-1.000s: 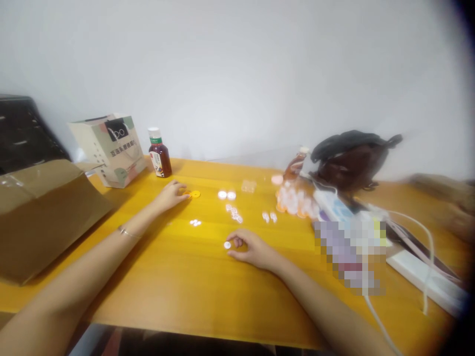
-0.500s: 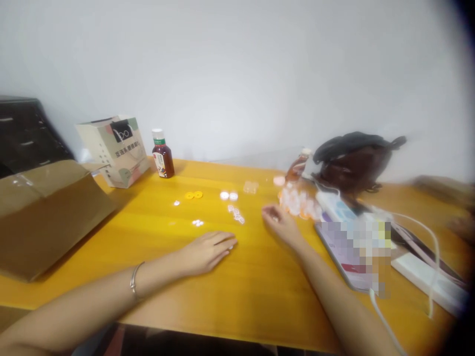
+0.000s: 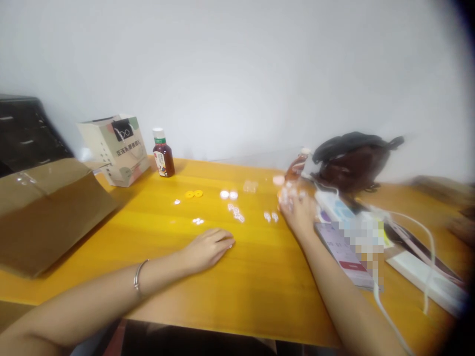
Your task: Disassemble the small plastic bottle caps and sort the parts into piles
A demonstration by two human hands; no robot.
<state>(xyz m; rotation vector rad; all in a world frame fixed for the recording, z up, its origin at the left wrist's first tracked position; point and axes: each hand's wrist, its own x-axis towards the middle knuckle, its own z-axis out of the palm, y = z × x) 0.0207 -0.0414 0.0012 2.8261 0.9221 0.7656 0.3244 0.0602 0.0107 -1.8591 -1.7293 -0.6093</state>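
My left hand (image 3: 211, 251) lies palm down on the wooden table (image 3: 237, 296), its fingers stretched out and nothing visible in them. My right hand (image 3: 301, 213) reaches into a blurred pile of small white and orange pieces (image 3: 287, 195); its fingertips are smeared and partly hidden there. Left of that hand lie two small white pieces (image 3: 270, 216). Farther left are a short slanting row of white-and-pink pieces (image 3: 236, 212), two white discs (image 3: 229, 195), two yellow discs (image 3: 194, 194), a cluster of tiny white pieces (image 3: 198, 221) and faint clear pieces (image 3: 250, 186).
A cardboard box (image 3: 55, 212), a paper bag (image 3: 124, 153) and a dark-red bottle (image 3: 164, 157) stand on the left. To the right are another bottle (image 3: 297, 165), a dark bag (image 3: 352, 163), a phone (image 3: 343, 254), a white power strip (image 3: 423, 279) and cables.
My right hand has moved right and away from me, onto the pile. Two small white pieces now show on the table where it was. My left hand has barely moved.
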